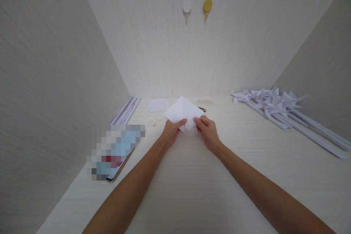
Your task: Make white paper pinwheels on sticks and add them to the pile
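A white sheet of paper (183, 108), cut or folded to a diamond-like shape, is held between my two hands just above the table. My left hand (172, 128) grips its lower left part, the thumb lying across the front and the other fingers behind. With thumb and fingers, my right hand (206, 128) pinches the lower right edge. Between the thumbs a small pointed flap hangs at the bottom. Behind the paper's right corner a thin dark object (202, 109) peeks out, mostly hidden.
Pinwheel-like folded papers on long white paper sticks (276, 106) lie at the right. White paper strips (126, 110) rest at the back left, near a flat white paper (158, 104). A blurred-out flat object (120, 153) lies left. Two hooks (207, 6) hang on the back wall.
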Motion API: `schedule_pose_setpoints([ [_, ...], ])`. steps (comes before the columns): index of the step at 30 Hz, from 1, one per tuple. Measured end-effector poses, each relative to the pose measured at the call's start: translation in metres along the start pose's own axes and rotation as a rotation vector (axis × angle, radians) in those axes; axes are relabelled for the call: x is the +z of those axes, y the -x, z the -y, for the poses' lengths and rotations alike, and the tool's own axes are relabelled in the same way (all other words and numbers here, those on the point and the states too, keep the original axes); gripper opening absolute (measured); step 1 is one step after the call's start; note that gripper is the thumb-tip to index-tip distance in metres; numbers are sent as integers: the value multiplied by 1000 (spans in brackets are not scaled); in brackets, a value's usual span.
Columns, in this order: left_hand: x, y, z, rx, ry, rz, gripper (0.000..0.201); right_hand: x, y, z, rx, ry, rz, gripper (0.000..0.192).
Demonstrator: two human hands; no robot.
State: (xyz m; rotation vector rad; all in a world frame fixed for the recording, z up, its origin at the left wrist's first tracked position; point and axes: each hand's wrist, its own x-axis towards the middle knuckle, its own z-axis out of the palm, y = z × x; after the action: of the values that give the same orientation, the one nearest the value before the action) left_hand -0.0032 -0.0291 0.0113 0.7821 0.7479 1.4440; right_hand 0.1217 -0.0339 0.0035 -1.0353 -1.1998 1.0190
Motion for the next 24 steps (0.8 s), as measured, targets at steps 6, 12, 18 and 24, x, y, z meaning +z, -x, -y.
schedule_pose_setpoints([
  [6, 8, 5, 5, 16, 35, -47, 51, 2, 2, -3, -94, 172, 239, 21],
  [12, 8, 4, 6, 50, 97, -129, 46, 2, 2, -4, -128, 199, 242, 18],
  [18, 9, 3, 6, 50, 184, -208, 36, 3, 3, -3, -157, 215, 250, 12],
  [24, 10, 2, 5, 9, 236, -234, 26, 3, 5, -2, -158, 239, 277, 9],
])
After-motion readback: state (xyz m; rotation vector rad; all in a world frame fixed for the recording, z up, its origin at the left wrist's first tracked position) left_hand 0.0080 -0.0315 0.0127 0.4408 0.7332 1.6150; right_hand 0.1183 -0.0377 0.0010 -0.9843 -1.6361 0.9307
